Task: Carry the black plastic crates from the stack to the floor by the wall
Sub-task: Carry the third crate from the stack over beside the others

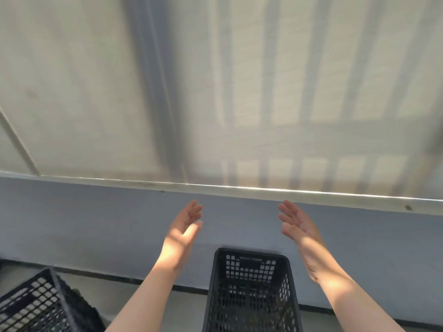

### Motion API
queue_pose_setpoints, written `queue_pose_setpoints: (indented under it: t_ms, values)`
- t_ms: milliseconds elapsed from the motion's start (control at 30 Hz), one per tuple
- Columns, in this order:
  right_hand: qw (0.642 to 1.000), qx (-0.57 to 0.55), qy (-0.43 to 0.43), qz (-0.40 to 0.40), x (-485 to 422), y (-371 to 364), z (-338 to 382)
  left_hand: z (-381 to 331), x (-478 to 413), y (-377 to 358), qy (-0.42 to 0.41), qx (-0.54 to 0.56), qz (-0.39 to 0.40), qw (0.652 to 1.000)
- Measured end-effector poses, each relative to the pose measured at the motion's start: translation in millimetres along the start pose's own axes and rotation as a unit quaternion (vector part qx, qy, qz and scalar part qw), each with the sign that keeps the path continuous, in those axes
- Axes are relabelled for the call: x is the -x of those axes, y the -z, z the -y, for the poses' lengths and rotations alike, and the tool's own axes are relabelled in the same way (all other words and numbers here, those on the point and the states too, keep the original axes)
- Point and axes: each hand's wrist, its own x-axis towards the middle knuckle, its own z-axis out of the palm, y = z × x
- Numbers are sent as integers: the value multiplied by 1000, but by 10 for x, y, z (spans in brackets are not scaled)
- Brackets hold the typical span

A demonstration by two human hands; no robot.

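By the wall (96,224), two black crates (251,291) (36,305), both hands (187,224) (297,224) empty.

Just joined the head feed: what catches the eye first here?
Two bare open hands, the left hand and the right hand, are held up mid-frame, palms inward, holding nothing. Below, between them, a black plastic crate stands by the blue-grey wall; a second crate shows at lower left.

We hold our left hand (185,225) and right hand (296,221) open, palms facing; below our fingertips a black crate (251,291) stands by the wall (107,224).
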Motion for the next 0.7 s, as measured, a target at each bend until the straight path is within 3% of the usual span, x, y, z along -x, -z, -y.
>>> queue_pose_setpoints:
  t_ms: [267, 700]
  values:
    - [989, 7, 5, 150, -149, -532, 177, -353, 559, 458, -15, -26, -109, 994]
    - [932, -4, 12, 362, 392, -2812, 270, -385, 1840, 2465, -2, -73, -296, 952]
